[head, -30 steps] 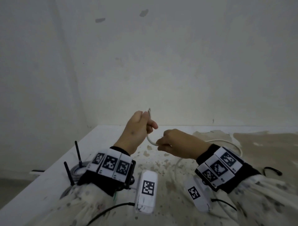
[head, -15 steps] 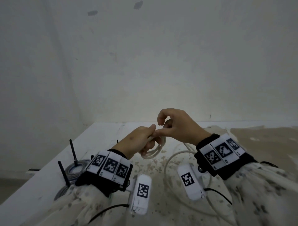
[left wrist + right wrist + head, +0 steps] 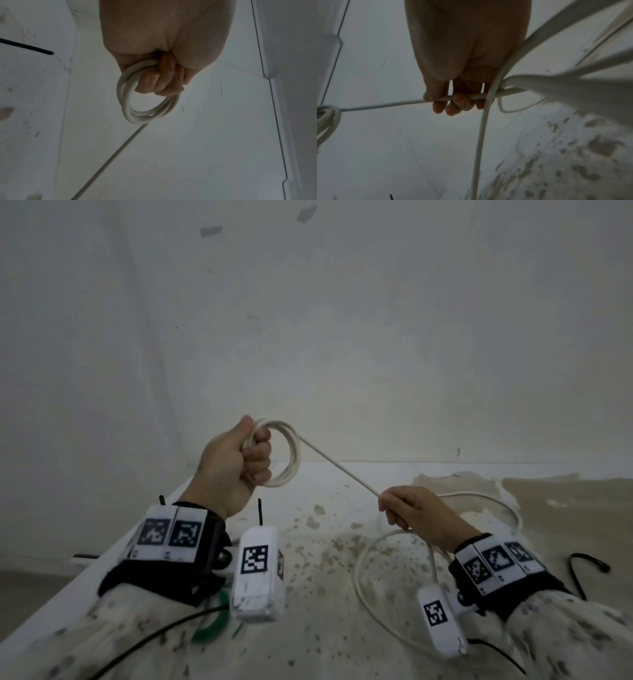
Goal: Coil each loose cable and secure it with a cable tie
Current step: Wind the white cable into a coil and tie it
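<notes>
Above stained white tabletop (image 3: 325, 628) against bare wall, left hand (image 3: 233, 470) fisted around coiled white round cable (image 3: 291, 455), right hand (image 3: 421, 513) fingers (image 3: 452, 106) curled gripping its taut run, slack looping below.

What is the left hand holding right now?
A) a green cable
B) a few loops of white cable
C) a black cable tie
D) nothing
B: the left hand grips a small coil of white cable, and a straight run leads from it down to the right hand.
</notes>
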